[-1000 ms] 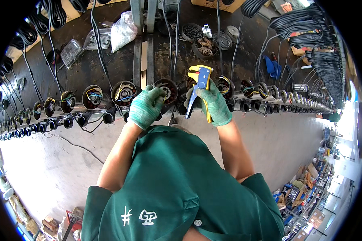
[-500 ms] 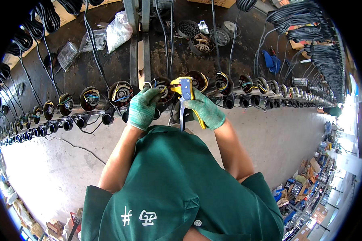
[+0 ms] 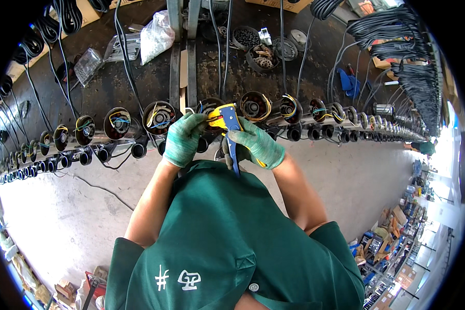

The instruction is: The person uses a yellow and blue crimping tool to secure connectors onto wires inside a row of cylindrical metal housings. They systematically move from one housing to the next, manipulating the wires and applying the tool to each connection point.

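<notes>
My right hand (image 3: 261, 143), in a green glove, grips a yellow-and-blue wire stripper (image 3: 229, 118) with its handles pointing down toward me. The jaws of the tool meet the fingertips of my left hand (image 3: 183, 138), also gloved in green. Those fingers are pinched on a thin wire, mostly hidden by the glove and the stripper. Behind them stands an open round motor housing (image 3: 210, 105), partly covered by the tool. A pale wire end (image 3: 189, 109) sticks up beside my left fingers.
Several similar motor housings (image 3: 120, 123) with coloured wires stretch in a row both ways. Black cables (image 3: 124, 57) hang down to them. Farther back on the dark bench (image 3: 155, 77) lie a bag of white parts (image 3: 157, 39), tubs of small parts (image 3: 262, 58) and a blue cloth (image 3: 349, 82).
The wire stripper has shifted left and tilted, its jaws now at my left fingertips. Its handles look closer together. My left hand has barely moved.
</notes>
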Action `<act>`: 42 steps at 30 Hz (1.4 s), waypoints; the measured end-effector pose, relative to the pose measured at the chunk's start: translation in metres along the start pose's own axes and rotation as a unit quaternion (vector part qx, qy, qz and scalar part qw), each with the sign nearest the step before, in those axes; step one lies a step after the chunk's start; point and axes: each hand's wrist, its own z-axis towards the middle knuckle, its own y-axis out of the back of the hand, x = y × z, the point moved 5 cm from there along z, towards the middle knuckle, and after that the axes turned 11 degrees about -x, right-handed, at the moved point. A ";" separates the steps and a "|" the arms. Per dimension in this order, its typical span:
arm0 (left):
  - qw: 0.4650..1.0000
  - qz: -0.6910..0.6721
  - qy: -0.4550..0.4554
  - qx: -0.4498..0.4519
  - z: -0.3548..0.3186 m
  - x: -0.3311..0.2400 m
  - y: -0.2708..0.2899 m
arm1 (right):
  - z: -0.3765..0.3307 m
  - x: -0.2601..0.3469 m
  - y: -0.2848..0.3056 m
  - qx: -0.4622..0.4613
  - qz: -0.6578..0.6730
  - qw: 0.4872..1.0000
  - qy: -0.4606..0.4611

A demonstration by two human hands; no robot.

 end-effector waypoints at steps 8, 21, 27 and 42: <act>0.990 -0.101 0.064 -0.072 -0.009 0.019 -0.005 | 0.017 0.013 -0.009 0.024 -0.070 0.996 0.052; 0.986 -0.104 0.085 -0.096 -0.008 0.024 -0.003 | 0.036 0.036 -0.012 0.023 -0.142 0.989 0.034; 0.971 -0.108 0.132 -0.167 -0.003 0.026 0.002 | 0.054 0.056 -0.038 -0.049 -0.309 0.950 -0.005; 0.980 -0.004 0.073 -0.188 0.010 0.007 0.004 | 0.009 0.084 0.049 -0.107 -0.008 0.968 0.225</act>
